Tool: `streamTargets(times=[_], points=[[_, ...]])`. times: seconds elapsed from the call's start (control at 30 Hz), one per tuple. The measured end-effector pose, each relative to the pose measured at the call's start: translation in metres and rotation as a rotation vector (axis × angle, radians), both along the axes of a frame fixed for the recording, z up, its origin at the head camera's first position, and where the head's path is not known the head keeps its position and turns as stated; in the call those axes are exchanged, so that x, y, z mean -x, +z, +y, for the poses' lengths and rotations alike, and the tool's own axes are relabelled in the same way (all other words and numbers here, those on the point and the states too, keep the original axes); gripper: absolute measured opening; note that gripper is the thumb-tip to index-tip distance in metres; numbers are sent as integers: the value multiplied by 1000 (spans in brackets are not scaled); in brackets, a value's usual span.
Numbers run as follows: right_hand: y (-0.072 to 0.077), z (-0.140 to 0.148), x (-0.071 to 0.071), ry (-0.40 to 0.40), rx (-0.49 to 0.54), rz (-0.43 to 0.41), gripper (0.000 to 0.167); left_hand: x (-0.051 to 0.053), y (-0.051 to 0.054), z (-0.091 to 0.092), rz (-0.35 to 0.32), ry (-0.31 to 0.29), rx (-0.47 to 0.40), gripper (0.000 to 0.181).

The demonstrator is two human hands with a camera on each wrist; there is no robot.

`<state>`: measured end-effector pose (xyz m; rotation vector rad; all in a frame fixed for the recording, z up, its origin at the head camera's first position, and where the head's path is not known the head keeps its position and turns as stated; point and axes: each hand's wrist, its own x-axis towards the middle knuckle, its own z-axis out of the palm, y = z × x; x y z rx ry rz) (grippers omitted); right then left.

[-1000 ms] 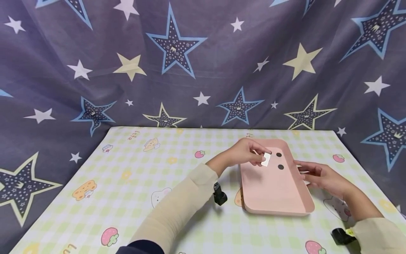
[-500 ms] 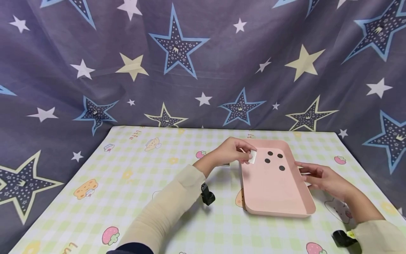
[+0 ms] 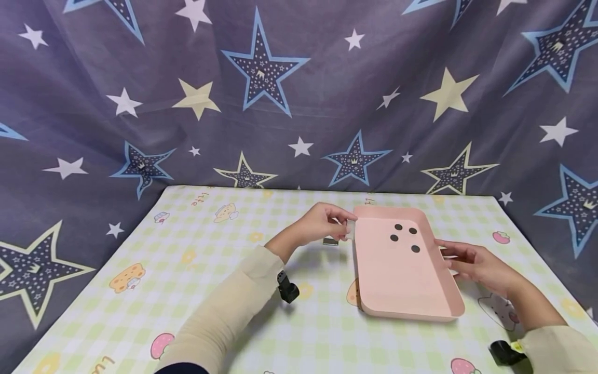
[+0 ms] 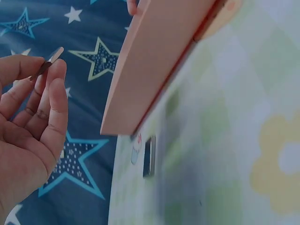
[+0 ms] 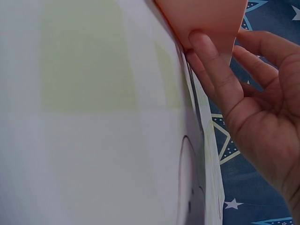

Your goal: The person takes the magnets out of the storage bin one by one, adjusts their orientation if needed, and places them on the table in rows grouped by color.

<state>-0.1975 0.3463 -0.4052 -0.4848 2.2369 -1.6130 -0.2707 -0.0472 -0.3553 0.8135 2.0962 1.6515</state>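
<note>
My left hand (image 3: 322,223) is just past the left wall of a pink tray (image 3: 397,280). Its thumb and fingertips pinch a small, thin, whitish piece (image 3: 350,229). In the left wrist view the piece (image 4: 56,55) appears edge-on, so its kind cannot be told. Several black round discs (image 3: 394,238) lie on the tray floor, toward the far end. On the other side, my right hand (image 3: 481,265) has its fingers extended against the tray's right wall. Fingertips (image 5: 204,42) touch the outer face of that wall in the right wrist view.
A small dark, metallic-edged flat object (image 3: 330,241) lies on the table below my left hand. A checked cloth (image 3: 210,291) with cartoon prints covers the table. Behind it hangs a star-patterned curtain (image 3: 317,104).
My left hand has moved left from over the black discs to outside the tray, carrying the whitish piece. The discs it covered are now visible. My right hand has stayed at the tray wall.
</note>
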Motion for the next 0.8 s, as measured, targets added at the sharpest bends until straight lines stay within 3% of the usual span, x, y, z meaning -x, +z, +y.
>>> streamTargets(times=[0.17, 0.8], points=[[1, 0, -1, 13, 24, -11, 54, 0, -5, -15, -48, 32, -16, 33], [1, 1, 2, 26, 20, -36, 54, 6, -27, -72, -89, 177, 3, 28]])
